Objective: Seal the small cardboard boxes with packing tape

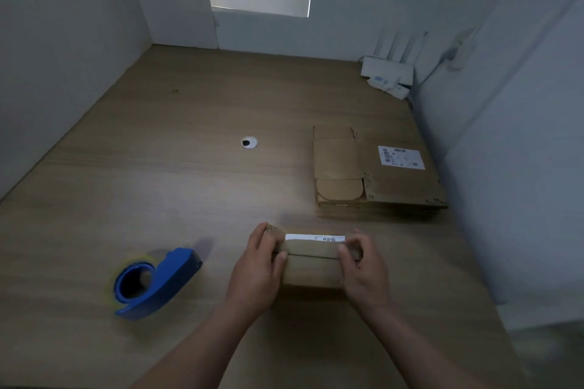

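Observation:
A small brown cardboard box (311, 265) with a white label along its far top edge sits on the wooden desk near the front. My left hand (257, 271) grips its left end, fingers curled over the top. My right hand (366, 268) grips its right end, thumb on the top flap. A blue tape dispenser (155, 283) with a roll of clear tape lies on the desk to the left, apart from both hands.
A stack of flattened cardboard boxes (376, 167) with a white label lies at the right, behind the held box. A round cable grommet (249, 142) sits mid-desk. A white router (387, 71) and cables occupy the back right corner. Walls enclose the desk (189, 186) on three sides.

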